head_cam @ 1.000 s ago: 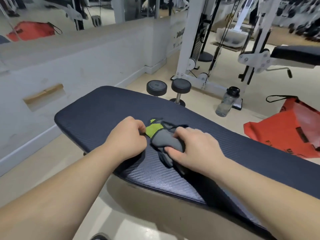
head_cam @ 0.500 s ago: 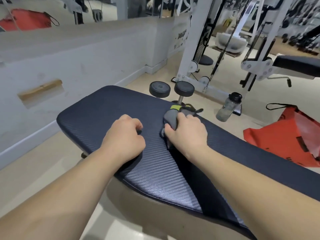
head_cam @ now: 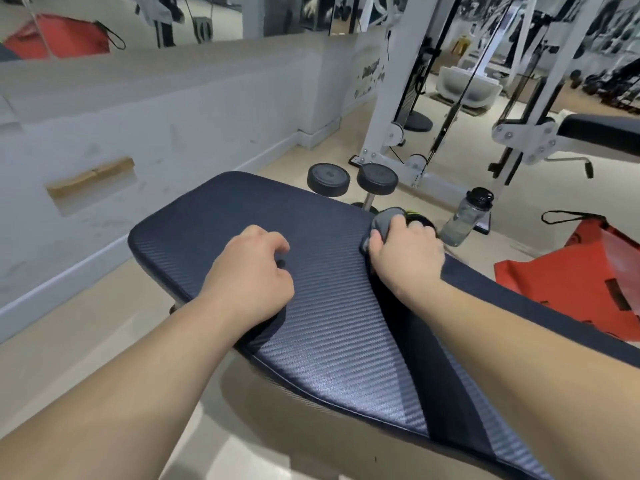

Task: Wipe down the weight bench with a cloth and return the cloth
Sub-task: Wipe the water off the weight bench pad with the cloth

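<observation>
the dark, ribbed surface [head_cam: 214,216] of the bench runs from near right to far left across the view. the right hand [head_cam: 407,251] is at its far right edge, fingers [head_cam: 398,225] curled over and gripping the bunched grey cloth [head_cam: 384,220], which is pressed against that edge; a bit of yellow-green cloth shows just past the hand. most of the cloth is hidden under the palm. the left hand [head_cam: 249,275] rests on the middle of the surface, well apart from the right, its fingers [head_cam: 273,242] tucked under into a loose fist that holds nothing; a small dark spot sits on the pad just beside its knuckles. on the floor beyond the far edge stand two dumbbells [head_cam: 328,179] on end, side by side, and to their right a clear bottle [head_cam: 467,220] with a black cap stands upright. a red bag [head_cam: 581,278] lies on the floor at right. a white cable machine [head_cam: 391,109] rises behind the dumbbells, and a pale wall [head_cam: 138,116] runs along the left.
</observation>
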Motion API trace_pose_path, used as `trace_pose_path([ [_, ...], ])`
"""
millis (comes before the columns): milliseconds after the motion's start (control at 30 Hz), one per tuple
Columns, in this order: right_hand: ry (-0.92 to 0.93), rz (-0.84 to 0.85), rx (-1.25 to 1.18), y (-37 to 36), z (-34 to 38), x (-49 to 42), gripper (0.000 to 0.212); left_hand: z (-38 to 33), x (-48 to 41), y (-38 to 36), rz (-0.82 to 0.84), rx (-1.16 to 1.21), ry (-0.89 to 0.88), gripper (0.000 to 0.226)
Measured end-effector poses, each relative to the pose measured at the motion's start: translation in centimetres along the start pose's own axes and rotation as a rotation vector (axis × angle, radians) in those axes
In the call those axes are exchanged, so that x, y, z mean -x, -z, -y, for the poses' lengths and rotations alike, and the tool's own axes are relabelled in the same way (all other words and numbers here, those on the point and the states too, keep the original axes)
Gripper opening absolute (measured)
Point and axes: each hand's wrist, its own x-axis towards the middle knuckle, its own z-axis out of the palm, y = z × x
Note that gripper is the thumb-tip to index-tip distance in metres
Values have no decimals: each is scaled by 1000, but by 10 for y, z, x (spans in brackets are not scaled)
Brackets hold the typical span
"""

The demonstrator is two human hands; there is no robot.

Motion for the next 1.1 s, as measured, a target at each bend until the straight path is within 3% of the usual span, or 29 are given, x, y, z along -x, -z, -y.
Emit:
trace_pose_path([
  [133,338,-21,49,24,28,56,45,5,1,5,-6,-3,6,39],
  [267,704,-53,-92,48,33,141,37,11,3,9,-12,-30,10,39],
  [367,845,-20,-99,57,21,149,40,14,6,10,-17,-34,17,38],
  [467,778,-50,32,49,15,110,47,18,9,12,-12,-42,17,36],
  [533,589,-38,123,40,21,79,52,21,10,15,-11,-39,29,36],
  [600,341,80,87,37,35,62,51,24,11,18,-13,-33,52,36],
  [667,243,85,9,33,52,65,48,27,11,21,-22,-26,71,36],
  [833,586,-125,-194,38,77,141,37,35,11,30,-56,-16,86,34],
  [933,720,-131,-212,39,76,146,39,45,13,34,-80,-22,109,33],
  [1033,639,-71,-86,35,82,104,44,54,17,39,-77,-28,140,34],
  [1100,487,21,-35,29,95,67,47,60,21,44,-82,-29,165,37],
])
